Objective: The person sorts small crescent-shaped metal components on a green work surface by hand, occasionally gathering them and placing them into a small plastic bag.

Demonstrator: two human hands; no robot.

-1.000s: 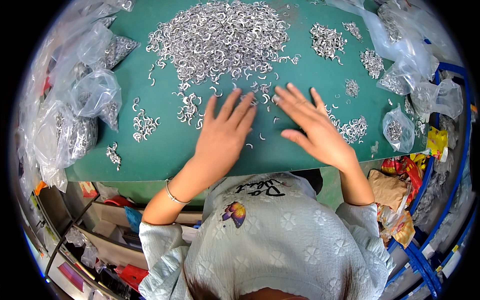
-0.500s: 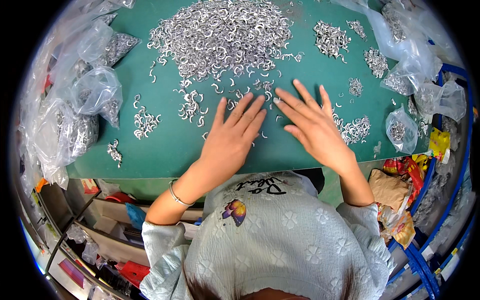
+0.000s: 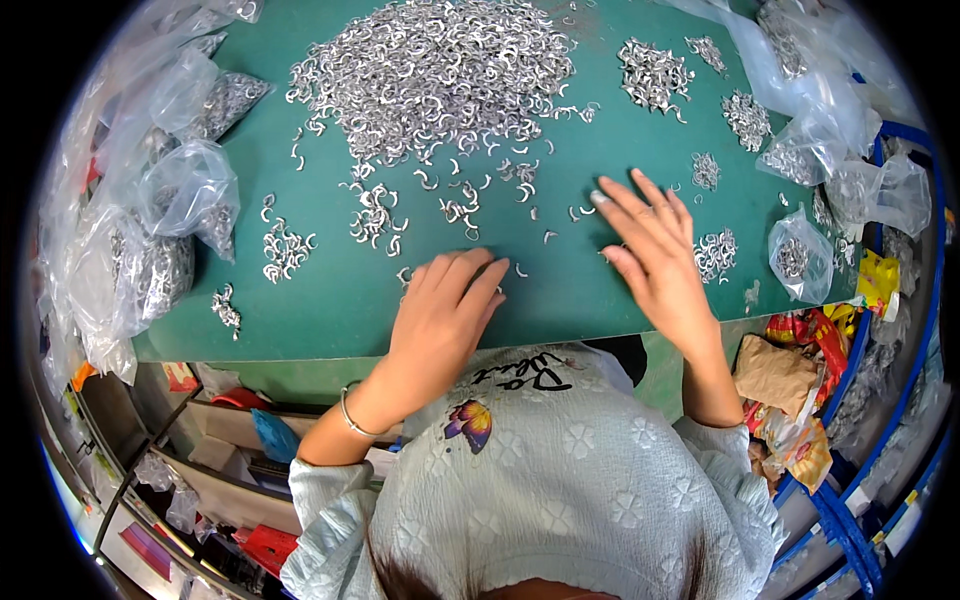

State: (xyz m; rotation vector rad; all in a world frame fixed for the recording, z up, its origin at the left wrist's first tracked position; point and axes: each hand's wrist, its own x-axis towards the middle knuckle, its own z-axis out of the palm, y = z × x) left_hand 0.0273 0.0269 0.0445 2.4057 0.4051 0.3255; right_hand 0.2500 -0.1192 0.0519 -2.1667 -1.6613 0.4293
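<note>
Small curved silvery metal pieces lie on the green table (image 3: 560,320), with a big heap of them (image 3: 440,80) at the far middle. My left hand (image 3: 445,310) rests near the front edge, its fingers curled down and close together. A pale piece shows by its index fingertip; what lies under the fingers is hidden. My right hand (image 3: 655,255) is open, fingers stretched and thumb apart, over the table beside a small pile (image 3: 715,257). A tiny dark bit shows at its thumb tip. Several loose pieces (image 3: 462,208) lie scattered between the heap and my hands.
Smaller piles sit at the left (image 3: 287,250) and far right (image 3: 653,75). Clear plastic bags of pieces (image 3: 165,265) line the left edge; more bags (image 3: 800,255) stand at the right. Below the table are a shelf (image 3: 225,470) at left and a blue rack (image 3: 845,520) at right.
My left hand has drawn back toward the front edge and its fingers have curled. My right hand has shifted right, away from the loose pieces, uncovering a few of them.
</note>
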